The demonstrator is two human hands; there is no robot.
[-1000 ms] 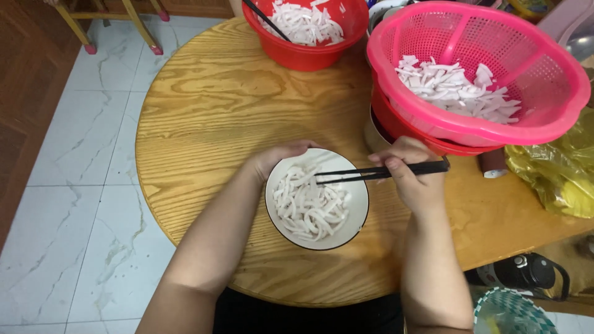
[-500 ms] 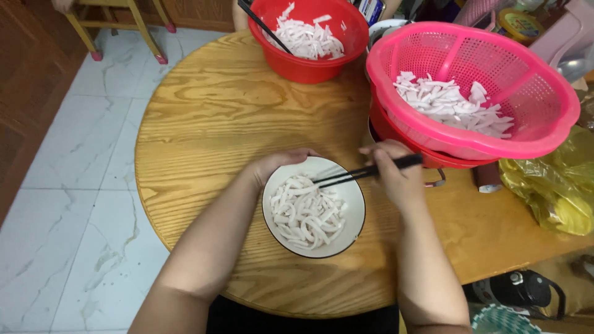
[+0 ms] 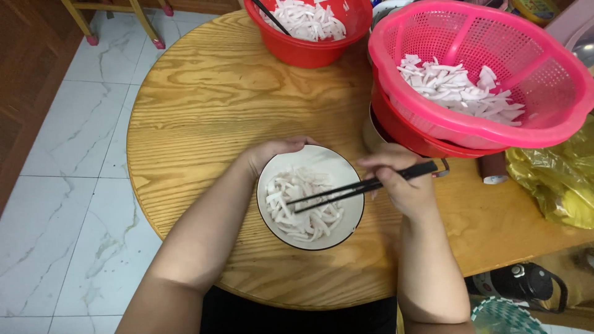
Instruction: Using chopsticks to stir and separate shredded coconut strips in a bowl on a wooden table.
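A white bowl [image 3: 337,170] with a dark rim sits on the round wooden table [image 3: 210,105] near its front edge. It holds several pale white strips of food [image 3: 291,192]. My left hand [image 3: 272,151] cups the bowl's far left rim. My right hand [image 3: 396,179] is to the right of the bowl and grips a pair of black chopsticks [image 3: 359,187]. The chopstick tips reach leftward into the strips at the bowl's middle.
A pink colander [image 3: 557,80] of white strips rests on a red basin [image 3: 396,127] at the right. A red bowl [image 3: 309,52] with more strips and black chopsticks stands at the far edge. A yellow plastic bag [image 3: 557,179] lies right; a dark flask [image 3: 526,281] is lower right.
The chopstick tips have moved from the bowl's upper right rim down into the middle of the strips. My left hand has kept its hold on the rim.
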